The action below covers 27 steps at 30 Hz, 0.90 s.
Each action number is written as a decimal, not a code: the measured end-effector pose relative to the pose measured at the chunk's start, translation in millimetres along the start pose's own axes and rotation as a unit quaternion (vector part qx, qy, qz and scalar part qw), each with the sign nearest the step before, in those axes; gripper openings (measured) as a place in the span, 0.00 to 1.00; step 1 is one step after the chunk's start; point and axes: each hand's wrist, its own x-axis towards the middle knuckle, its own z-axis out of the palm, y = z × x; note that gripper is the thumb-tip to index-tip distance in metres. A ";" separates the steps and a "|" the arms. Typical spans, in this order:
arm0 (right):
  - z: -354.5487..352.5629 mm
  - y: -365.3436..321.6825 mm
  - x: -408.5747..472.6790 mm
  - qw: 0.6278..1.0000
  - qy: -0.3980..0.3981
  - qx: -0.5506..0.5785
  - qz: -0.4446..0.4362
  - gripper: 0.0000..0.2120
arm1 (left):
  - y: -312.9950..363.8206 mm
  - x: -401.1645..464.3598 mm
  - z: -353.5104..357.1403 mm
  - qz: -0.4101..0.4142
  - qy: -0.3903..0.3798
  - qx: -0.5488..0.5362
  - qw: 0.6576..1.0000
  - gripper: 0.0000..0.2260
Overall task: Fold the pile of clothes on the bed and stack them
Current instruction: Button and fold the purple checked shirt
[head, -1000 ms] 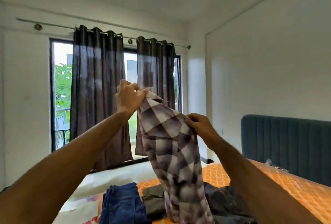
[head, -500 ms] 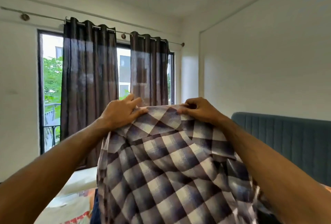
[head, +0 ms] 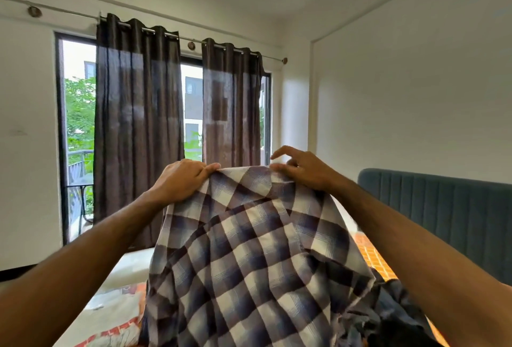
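Observation:
I hold a blue-and-white checked shirt (head: 249, 263) up in front of me, spread wide and hanging down over the bed. My left hand (head: 182, 180) grips the shirt's top edge at the left. At the right end of that edge, near the collar, my right hand (head: 302, 169) pinches the cloth, with its upper fingers lifted off it. The shirt hides most of the clothes pile; a dark crumpled garment (head: 393, 316) shows at the lower right.
The bed with an orange patterned cover (head: 374, 260) lies below, against a teal padded headboard (head: 443, 213) on the right. A light printed sheet (head: 116, 313) covers the bed's left part. Dark curtains (head: 138, 130) hang before a balcony door.
The shirt, first hanging narrow from my raised left hand, has been spread wide between both hands. My right hand's upper fingers have lifted off the edge.

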 end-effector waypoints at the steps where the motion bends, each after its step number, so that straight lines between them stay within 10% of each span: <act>1: 1.1 0.3 -4.6 0.998 -0.039 -0.039 -0.017 0.25 | 0.0 3.3 -1.6 -0.003 0.010 0.003 1.000 0.29; 4: 13.2 -1.7 -15.6 0.964 -0.093 -0.232 -0.086 0.36 | -5.6 14.0 -9.4 -0.005 0.000 0.074 0.997 0.32; 6: 20.5 -0.7 -19.8 0.942 -0.062 -0.306 -0.125 0.21 | -7.3 19.0 -12.8 -0.002 -0.021 0.107 0.994 0.33; 13: 22.4 10.4 -13.0 0.999 -0.005 0.002 0.040 0.17 | -13.3 10.1 -4.9 0.016 -0.096 -0.103 0.990 0.32; 18: 15.3 3.5 -8.0 0.989 0.059 0.122 0.063 0.17 | -29.6 -43.9 46.9 -0.031 -0.261 -0.245 0.933 0.33; 22: 17.5 6.4 -7.6 0.986 0.067 0.126 0.081 0.17 | -19.6 -103.7 115.5 -0.153 -0.190 -0.406 0.881 0.19; 27: 30.4 21.3 -15.7 0.974 0.074 0.170 0.130 0.15 | 28.3 -181.4 175.8 -0.324 -0.257 -0.542 0.731 0.41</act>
